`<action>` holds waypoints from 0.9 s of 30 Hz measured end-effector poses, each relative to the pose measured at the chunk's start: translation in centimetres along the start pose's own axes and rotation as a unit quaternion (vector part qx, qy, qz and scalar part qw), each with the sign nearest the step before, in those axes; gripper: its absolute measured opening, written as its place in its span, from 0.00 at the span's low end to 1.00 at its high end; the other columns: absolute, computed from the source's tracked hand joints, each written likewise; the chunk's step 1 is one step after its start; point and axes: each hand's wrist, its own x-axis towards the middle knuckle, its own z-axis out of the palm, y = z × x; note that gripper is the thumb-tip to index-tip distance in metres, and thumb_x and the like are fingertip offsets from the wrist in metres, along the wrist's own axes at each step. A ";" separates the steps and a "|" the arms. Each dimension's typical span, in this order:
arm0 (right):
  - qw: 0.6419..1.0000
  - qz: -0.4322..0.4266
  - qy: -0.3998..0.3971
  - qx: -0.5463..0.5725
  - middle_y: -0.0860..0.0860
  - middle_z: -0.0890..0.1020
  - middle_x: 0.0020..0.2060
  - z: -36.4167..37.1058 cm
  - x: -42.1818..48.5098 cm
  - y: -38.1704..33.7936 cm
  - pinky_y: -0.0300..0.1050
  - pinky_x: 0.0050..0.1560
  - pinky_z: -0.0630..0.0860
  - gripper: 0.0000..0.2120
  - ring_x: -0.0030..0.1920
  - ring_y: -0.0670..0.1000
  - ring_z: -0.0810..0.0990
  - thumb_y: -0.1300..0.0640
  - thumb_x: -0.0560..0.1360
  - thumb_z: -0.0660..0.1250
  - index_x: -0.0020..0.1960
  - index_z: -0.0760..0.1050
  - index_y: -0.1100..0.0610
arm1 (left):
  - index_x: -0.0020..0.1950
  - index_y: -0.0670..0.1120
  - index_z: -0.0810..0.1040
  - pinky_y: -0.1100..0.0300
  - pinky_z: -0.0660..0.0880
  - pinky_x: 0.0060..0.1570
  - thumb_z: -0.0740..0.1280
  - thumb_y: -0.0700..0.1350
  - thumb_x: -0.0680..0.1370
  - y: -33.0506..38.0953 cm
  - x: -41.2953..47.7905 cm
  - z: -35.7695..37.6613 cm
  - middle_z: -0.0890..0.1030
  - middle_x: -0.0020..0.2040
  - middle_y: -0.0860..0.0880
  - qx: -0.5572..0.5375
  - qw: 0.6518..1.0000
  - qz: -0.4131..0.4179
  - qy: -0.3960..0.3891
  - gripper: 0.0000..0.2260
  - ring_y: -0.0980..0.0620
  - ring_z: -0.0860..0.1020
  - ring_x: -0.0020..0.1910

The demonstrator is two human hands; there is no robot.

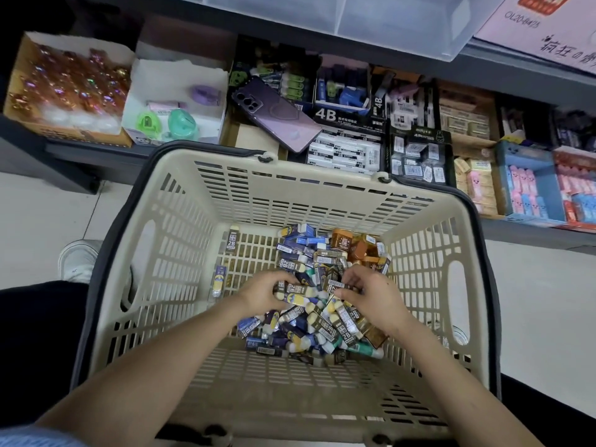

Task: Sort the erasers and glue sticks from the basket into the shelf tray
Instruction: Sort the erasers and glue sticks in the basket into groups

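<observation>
A beige plastic basket (180, 227) stands on the floor below me, with a heap of erasers and glue sticks (317, 321) piled in its right half. Both my hands reach down into the heap. My left hand (263, 293) grips a dark 2B eraser (292, 288) at the pile's top. My right hand (371, 293) pinches another wrapped eraser (333, 285) just beside it. Two loose erasers (233, 241) lie apart on the basket's left floor. The shelf tray (345, 150) with boxed 4B erasers sits behind the basket.
A purple phone (274, 112) lies on the shelf boxes. Cardboard boxes of sharpeners (175, 101) and glittery items (69, 88) stand at the left; pink and blue eraser boxes (529, 185) at the right. A clear tray (354, 17) overhangs above. My shoe (77, 261) is left of the basket.
</observation>
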 end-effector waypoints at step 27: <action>0.792 0.273 -0.044 0.545 0.55 0.80 0.36 8.0 6.5 -12.8 0.36 0.30 0.78 0.13 0.33 0.49 0.77 0.69 0.72 0.70 0.55 0.76 0.67 | 0.45 0.54 0.82 0.63 0.73 0.29 0.74 0.41 0.60 4.5 -18.1 -17.6 0.82 0.36 0.53 -0.397 0.830 0.073 0.386 0.16 0.54 0.77 0.31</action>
